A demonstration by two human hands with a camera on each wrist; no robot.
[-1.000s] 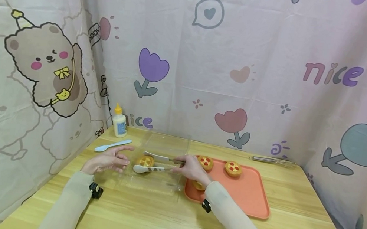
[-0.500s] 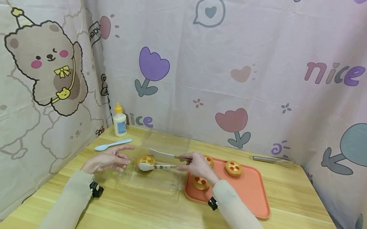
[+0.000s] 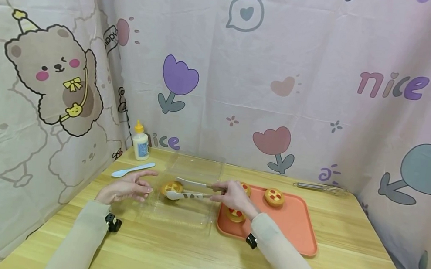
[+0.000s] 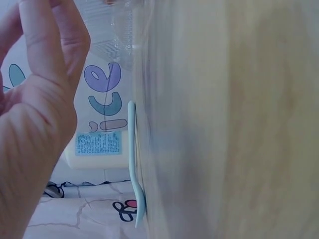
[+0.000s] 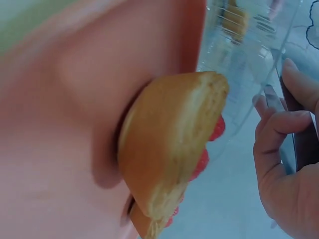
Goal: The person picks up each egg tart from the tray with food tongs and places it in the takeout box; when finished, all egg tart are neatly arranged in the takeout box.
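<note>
My right hand (image 3: pixel 232 196) grips tongs (image 3: pixel 190 183) by their handle end, above the near right side of an open clear plastic box (image 3: pixel 187 217). One tong arm ends in a flat blade, the other in a pale spoon shape. The two ends lie over and beside a yellow-topped tart (image 3: pixel 170 187) inside the box; whether they touch it I cannot tell. My left hand (image 3: pixel 127 187) hovers at the box's left side, its fingers loosely bent and holding nothing. In the right wrist view a red-topped tart (image 5: pixel 164 139) is close below the right hand (image 5: pixel 294 164).
An orange tray (image 3: pixel 288 230) on the right carries red-topped tarts (image 3: pixel 273 197), two partly hidden by the right hand. At the back left stand a glue bottle (image 3: pixel 141 146) and a light blue spoon (image 3: pixel 133 170). A whisk (image 3: pixel 320 188) lies at the back right.
My right hand has shifted right, drawing the tongs back a little with it; their ends spread slightly, then came nearer together. The tart stays in the box. My left hand has not moved.
</note>
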